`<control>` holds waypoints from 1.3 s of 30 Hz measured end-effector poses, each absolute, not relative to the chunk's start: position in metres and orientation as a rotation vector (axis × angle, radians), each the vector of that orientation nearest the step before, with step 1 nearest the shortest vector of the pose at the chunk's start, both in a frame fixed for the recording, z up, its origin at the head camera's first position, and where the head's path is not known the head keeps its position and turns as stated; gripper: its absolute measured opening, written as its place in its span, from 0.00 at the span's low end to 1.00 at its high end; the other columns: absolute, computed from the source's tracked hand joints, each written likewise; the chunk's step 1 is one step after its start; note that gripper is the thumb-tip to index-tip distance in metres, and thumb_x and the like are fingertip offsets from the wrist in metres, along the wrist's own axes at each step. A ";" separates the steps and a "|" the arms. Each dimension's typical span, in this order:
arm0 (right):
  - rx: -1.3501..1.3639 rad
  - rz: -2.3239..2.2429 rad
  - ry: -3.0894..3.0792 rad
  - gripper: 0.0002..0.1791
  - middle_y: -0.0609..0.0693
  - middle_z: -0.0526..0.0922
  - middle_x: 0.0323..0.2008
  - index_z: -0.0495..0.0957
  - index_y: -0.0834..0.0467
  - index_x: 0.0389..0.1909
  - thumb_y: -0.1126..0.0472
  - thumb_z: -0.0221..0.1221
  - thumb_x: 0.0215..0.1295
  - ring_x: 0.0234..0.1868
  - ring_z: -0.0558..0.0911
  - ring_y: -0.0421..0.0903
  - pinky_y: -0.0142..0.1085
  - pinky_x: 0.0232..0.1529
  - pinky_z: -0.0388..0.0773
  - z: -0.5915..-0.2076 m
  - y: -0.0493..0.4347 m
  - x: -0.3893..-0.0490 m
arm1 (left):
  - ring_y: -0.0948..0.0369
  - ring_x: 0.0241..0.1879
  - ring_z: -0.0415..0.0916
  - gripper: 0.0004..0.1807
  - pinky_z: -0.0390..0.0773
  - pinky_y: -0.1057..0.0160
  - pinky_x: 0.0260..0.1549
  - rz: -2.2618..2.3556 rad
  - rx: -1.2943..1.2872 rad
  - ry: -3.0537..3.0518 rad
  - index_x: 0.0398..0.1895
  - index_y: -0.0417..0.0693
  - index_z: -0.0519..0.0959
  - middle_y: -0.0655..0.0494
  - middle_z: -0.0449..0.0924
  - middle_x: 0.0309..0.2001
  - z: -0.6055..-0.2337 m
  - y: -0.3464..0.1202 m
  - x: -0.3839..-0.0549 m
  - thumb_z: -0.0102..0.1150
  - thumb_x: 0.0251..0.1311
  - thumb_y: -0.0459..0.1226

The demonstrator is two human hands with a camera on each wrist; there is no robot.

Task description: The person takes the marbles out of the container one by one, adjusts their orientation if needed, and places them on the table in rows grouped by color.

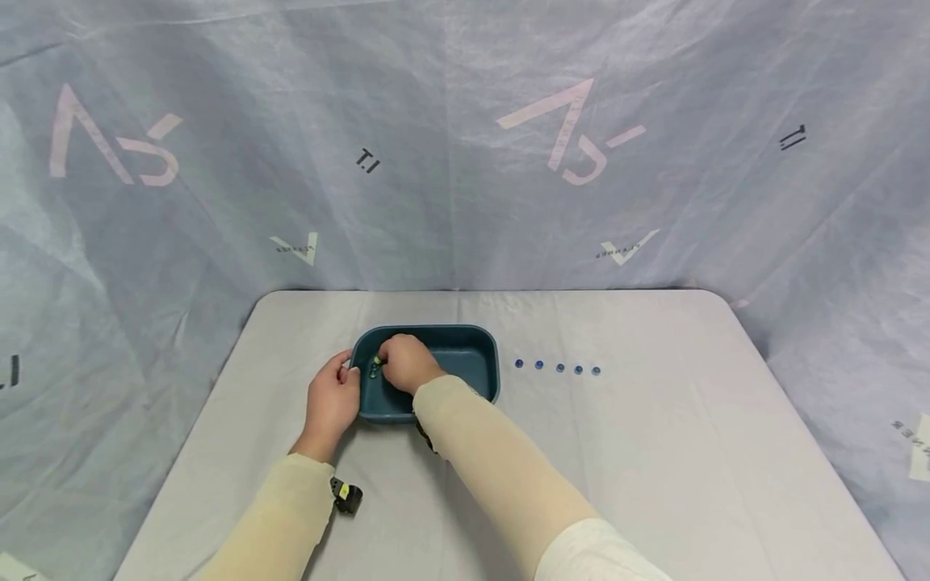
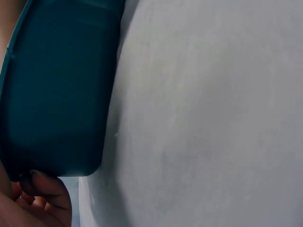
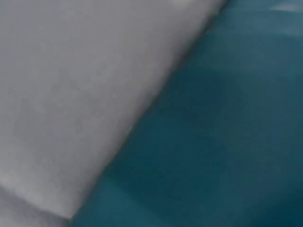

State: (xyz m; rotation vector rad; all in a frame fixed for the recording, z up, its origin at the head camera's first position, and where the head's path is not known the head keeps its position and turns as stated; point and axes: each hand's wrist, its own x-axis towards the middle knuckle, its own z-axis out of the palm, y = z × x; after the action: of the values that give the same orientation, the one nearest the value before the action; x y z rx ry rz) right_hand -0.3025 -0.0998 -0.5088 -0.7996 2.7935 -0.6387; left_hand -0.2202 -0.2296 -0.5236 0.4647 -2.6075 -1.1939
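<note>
A dark teal rectangular tray (image 1: 465, 371) with rounded corners and raised walls lies on the table. My left hand (image 1: 333, 397) grips its left end, thumb at the rim; in the left wrist view that hand (image 2: 49, 198) has its curled fingers at the tray's corner. Inside the tray, toward its left end, is my right hand (image 1: 408, 363), fingers bent downward. Right at its fingertips are a few small shiny greenish-yellow pieces (image 1: 374, 372), like glass marbles. Whether the fingers pinch one is hidden. The right wrist view has only the tray's outer wall (image 3: 213, 123) and table, no hand.
Several small blue marble-like balls (image 1: 560, 368) stand in a spaced row right of the tray. The table (image 1: 654, 468) has a pale cloth cover. Grey printed curtains (image 1: 450, 161) hang behind it and at both sides. My right forearm (image 1: 501, 460) crosses the tray's front wall.
</note>
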 end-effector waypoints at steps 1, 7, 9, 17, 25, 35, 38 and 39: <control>-0.799 -0.626 2.799 0.08 0.42 0.79 0.38 0.84 0.52 0.40 0.60 0.60 0.61 0.38 0.75 0.36 0.32 0.45 0.73 -0.510 -0.100 -0.303 | 0.55 0.22 0.63 0.19 0.63 0.59 0.25 -1.200 0.463 -2.608 0.60 0.49 0.72 0.53 0.65 0.25 -0.524 -0.229 -0.221 0.47 0.67 0.40; -0.813 -0.578 2.808 0.07 0.41 0.80 0.36 0.84 0.51 0.39 0.61 0.60 0.60 0.37 0.75 0.36 0.32 0.44 0.73 -0.512 -0.101 -0.305 | 0.55 0.22 0.63 0.19 0.63 0.59 0.25 -1.209 0.439 -2.618 0.60 0.49 0.72 0.54 0.64 0.24 -0.525 -0.227 -0.222 0.47 0.67 0.40; -0.810 -0.591 2.798 0.07 0.41 0.80 0.36 0.84 0.51 0.38 0.61 0.60 0.60 0.36 0.75 0.35 0.32 0.44 0.73 -0.513 -0.101 -0.305 | 0.55 0.22 0.63 0.19 0.63 0.59 0.25 -1.205 0.434 -2.616 0.60 0.49 0.72 0.53 0.65 0.24 -0.525 -0.227 -0.222 0.47 0.67 0.39; -0.788 -0.711 2.780 0.07 0.40 0.81 0.34 0.84 0.50 0.35 0.63 0.61 0.58 0.33 0.75 0.35 0.31 0.40 0.74 -0.521 -0.100 -0.310 | 0.55 0.21 0.62 0.19 0.63 0.59 0.25 -1.193 0.442 -2.605 0.59 0.50 0.72 0.54 0.64 0.24 -0.523 -0.226 -0.221 0.48 0.66 0.39; -0.693 -0.957 2.734 0.06 0.40 0.80 0.33 0.83 0.52 0.37 0.62 0.62 0.58 0.31 0.75 0.36 0.32 0.37 0.74 -0.514 -0.097 -0.309 | 0.55 0.21 0.62 0.18 0.63 0.59 0.25 -1.189 0.430 -2.597 0.59 0.50 0.73 0.54 0.64 0.24 -0.522 -0.227 -0.221 0.49 0.66 0.39; -0.581 -1.182 2.626 0.08 0.41 0.79 0.30 0.83 0.55 0.39 0.61 0.64 0.58 0.30 0.76 0.38 0.32 0.32 0.74 -0.501 -0.077 -0.309 | 0.56 0.22 0.63 0.18 0.63 0.59 0.26 -1.177 0.416 -2.590 0.58 0.48 0.73 0.54 0.65 0.24 -0.522 -0.230 -0.221 0.49 0.66 0.39; -0.568 -1.218 2.595 0.08 0.41 0.79 0.31 0.83 0.55 0.40 0.60 0.63 0.59 0.31 0.76 0.38 0.32 0.32 0.74 -0.495 -0.068 -0.305 | 0.56 0.22 0.63 0.18 0.63 0.58 0.26 -1.188 0.423 -2.582 0.58 0.48 0.73 0.53 0.65 0.24 -0.523 -0.229 -0.220 0.49 0.66 0.39; -0.573 -1.221 2.592 0.08 0.41 0.79 0.31 0.83 0.55 0.40 0.60 0.63 0.59 0.32 0.76 0.38 0.32 0.32 0.74 -0.493 -0.065 -0.303 | 0.55 0.21 0.63 0.18 0.63 0.58 0.26 -1.190 0.429 -2.582 0.58 0.48 0.73 0.53 0.64 0.24 -0.524 -0.229 -0.220 0.49 0.66 0.39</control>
State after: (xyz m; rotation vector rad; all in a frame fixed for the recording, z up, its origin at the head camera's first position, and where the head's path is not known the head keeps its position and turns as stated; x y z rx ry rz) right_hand -0.3028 -0.0654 -0.4935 -0.5731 2.5921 -1.2207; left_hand -0.2196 -0.2294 -0.5235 0.4293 -2.5816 -1.1905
